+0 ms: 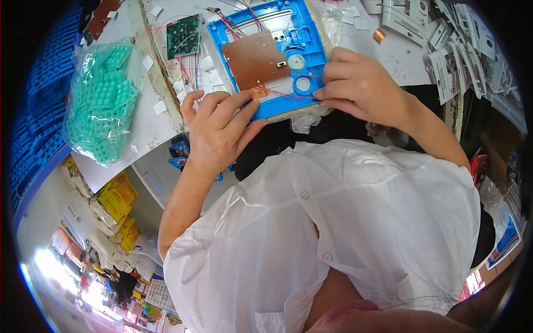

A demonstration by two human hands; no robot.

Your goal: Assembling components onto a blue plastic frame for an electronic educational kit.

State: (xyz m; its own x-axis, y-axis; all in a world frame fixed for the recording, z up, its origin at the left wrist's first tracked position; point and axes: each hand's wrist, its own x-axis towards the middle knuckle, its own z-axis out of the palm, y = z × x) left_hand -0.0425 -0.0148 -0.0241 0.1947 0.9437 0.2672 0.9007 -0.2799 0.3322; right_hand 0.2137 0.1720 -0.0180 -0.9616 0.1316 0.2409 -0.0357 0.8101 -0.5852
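A blue plastic casing (313, 47) lies open side up on the table edge in front of me. Inside it sit a brown circuit board (252, 58) and a white round part (296, 61). My left hand (216, 127) grips the casing's near left corner, fingertips on a small orange piece (259, 93), thumb at the rim. Thin red wires (283, 92) run from there to my right hand (361, 86), whose thumb and fingertips pinch them at the near right edge. More wires lead left to a green circuit board (183, 38).
At left lies a clear bag of turquoise plastic parts (105, 100), beside stacked blue plastic parts (41, 105). Grey-white plastic pieces (444, 53) pile up at right. Small white paper squares (160, 107) are scattered about. Yellow boxes (117, 195) stand below the table at left.
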